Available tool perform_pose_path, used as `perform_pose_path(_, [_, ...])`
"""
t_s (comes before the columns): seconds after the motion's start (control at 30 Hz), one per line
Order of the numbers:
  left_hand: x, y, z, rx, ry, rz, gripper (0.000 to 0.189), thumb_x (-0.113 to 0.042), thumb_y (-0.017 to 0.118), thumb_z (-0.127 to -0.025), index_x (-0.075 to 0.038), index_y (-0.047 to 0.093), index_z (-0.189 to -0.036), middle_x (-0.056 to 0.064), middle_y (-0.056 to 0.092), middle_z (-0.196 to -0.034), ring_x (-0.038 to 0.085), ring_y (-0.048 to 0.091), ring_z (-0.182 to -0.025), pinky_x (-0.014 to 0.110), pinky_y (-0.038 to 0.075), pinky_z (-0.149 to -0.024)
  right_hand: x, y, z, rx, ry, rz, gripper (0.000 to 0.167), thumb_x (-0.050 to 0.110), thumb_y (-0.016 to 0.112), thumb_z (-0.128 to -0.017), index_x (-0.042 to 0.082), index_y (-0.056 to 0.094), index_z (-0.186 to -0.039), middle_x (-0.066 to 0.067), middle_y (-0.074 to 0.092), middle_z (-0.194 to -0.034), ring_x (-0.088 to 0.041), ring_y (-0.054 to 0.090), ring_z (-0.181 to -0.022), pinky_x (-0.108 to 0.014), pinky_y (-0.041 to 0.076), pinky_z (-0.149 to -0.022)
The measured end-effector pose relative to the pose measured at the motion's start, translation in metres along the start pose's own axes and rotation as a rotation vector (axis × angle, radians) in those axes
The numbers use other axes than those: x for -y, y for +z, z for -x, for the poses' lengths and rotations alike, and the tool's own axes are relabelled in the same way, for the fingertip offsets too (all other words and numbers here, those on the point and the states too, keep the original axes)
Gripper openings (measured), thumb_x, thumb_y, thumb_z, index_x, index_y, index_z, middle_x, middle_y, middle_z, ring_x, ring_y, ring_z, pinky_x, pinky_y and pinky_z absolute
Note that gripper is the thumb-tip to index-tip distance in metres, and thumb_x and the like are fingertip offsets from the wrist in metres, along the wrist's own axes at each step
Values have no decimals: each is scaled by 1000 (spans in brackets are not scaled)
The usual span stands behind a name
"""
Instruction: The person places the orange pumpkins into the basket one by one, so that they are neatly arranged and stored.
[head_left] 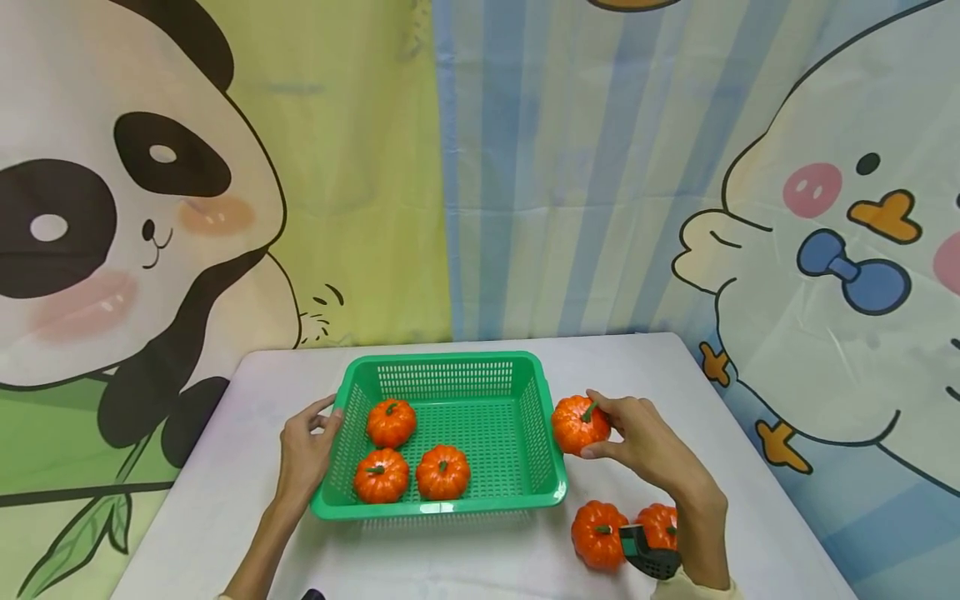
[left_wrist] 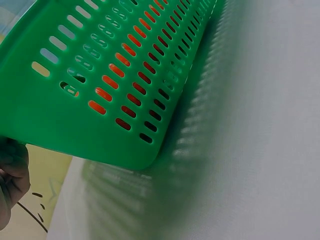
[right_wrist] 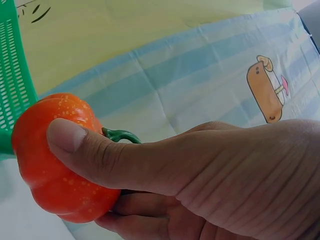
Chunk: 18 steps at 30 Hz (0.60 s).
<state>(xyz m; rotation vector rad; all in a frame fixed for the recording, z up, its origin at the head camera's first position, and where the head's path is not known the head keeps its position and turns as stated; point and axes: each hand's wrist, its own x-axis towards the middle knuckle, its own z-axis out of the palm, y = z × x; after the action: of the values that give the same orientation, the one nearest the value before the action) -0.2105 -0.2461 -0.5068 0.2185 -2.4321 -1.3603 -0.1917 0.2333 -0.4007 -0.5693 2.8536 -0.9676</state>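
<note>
My right hand (head_left: 637, 437) pinches a small orange pumpkin (head_left: 577, 427) with a green stem, just outside the right side of the green basket (head_left: 510, 502). In the right wrist view the thumb lies across this pumpkin (right_wrist: 65, 160), with fingers beneath it. My left hand (head_left: 307, 450) grips the left rim of the basket; only part of this hand (left_wrist: 11, 180) shows in the left wrist view. Inside the basket are three pumpkins: one at the back left (head_left: 391, 423), one at the front left (head_left: 381, 477) and one nearer the middle (head_left: 443, 472).
Two more pumpkins lie on the white table (head_left: 442, 562) at front right: one in plain sight (head_left: 598, 535), the other (head_left: 657, 525) partly behind the right wrist and its dark strapped device (head_left: 648, 557). A printed curtain (head_left: 525, 167) hangs behind the table.
</note>
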Motion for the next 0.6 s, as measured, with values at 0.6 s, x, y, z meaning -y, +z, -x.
perform_pose_path(0.6, [1,0,0,-5,-1,-2,43,-20,63,-110,4,66,-146,23,77,-89,6,71,-58,22,55,-56,10,15,-23,10,-142,-43,84,23,91,-88,-10,52,-155,-16,76,-137,-32,75,-126,-56,59,-105])
